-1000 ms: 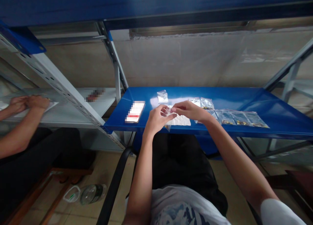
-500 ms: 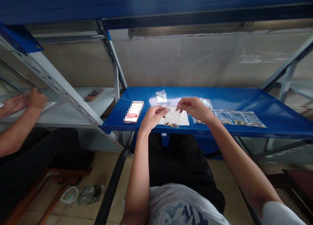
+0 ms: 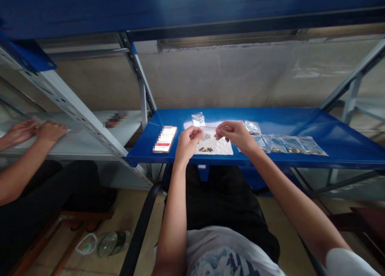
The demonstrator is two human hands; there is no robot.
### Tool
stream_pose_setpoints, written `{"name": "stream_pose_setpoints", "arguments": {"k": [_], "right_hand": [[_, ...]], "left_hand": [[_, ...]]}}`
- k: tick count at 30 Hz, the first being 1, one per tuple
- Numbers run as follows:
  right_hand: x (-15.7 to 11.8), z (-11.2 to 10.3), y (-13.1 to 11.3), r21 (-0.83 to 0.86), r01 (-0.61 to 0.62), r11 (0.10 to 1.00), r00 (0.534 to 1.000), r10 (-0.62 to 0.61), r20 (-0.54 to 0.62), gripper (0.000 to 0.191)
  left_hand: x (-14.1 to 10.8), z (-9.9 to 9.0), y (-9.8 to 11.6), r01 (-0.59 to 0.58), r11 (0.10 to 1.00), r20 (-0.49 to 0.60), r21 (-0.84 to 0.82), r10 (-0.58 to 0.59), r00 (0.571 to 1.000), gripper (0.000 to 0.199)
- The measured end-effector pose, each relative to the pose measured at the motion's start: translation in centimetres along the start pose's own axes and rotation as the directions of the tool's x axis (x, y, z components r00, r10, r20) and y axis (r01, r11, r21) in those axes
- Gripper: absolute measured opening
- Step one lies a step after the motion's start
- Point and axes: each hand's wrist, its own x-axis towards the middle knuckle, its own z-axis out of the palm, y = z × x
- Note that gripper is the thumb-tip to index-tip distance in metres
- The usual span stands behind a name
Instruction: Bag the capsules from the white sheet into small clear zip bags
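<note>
A clear zip bag [image 3: 207,138] with a thin red line along its top edge is stretched between my two hands. My left hand [image 3: 189,143] pinches its left top corner, while my right hand [image 3: 236,135] grips the right end. Several dark and yellow capsules [image 3: 206,149] show at the bottom of the bag. Beneath it lies a white cloth [image 3: 225,146] near the front edge of the blue table. To the right, a row of zip bags [image 3: 275,144] with capsules in them lies flat. Small clear bags [image 3: 198,119] are stacked behind my left hand.
A phone [image 3: 165,140] with a lit screen lies left of the cloth on the blue table [image 3: 168,117]. Grey metal posts [image 3: 78,111] frame both sides. Farther left, a co-worker's hands [image 3: 39,131] rest over a grey shelf. A clear jar [image 3: 111,244] stands on the floor.
The bag and its capsules have shifted slightly left, and its red-lined top edge now runs taut between my hands. My right hand has moved slightly left. The co-worker's hands have moved lower.
</note>
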Motion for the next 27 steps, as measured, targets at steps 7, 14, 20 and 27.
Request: {"name": "stream_pose_setpoints", "arguments": {"k": [7, 14, 20, 27], "right_hand": [[0.2, -0.3, 0.2, -0.021, 0.009, 1.0, 1.0, -0.009, -0.014, 0.027], [-0.1, 0.4, -0.4, 0.05, 0.032, 0.998, 0.998, -0.029, -0.061, 0.023], [-0.3, 1.5, -0.1, 0.177, 0.004, 0.984, 0.996, 0.012, -0.093, 0.033], [-0.1, 0.8, 0.6, 0.2, -0.064, 0.978, 0.995, 0.077, -0.058, 0.037]], "left_hand": [[0.1, 0.0, -0.5, -0.047, 0.994, 0.03, 0.099, 0.044, 0.999, 0.027], [0.1, 0.1, 0.2, -0.094, 0.987, -0.001, 0.129, 0.095, 0.995, 0.032], [-0.1, 0.9, 0.2, -0.035, 0.996, -0.071, 0.082, 0.041, 0.997, 0.032], [-0.1, 1.0, 0.0, -0.016, 0.998, -0.09, 0.061, 0.021, 0.996, 0.032]]}}
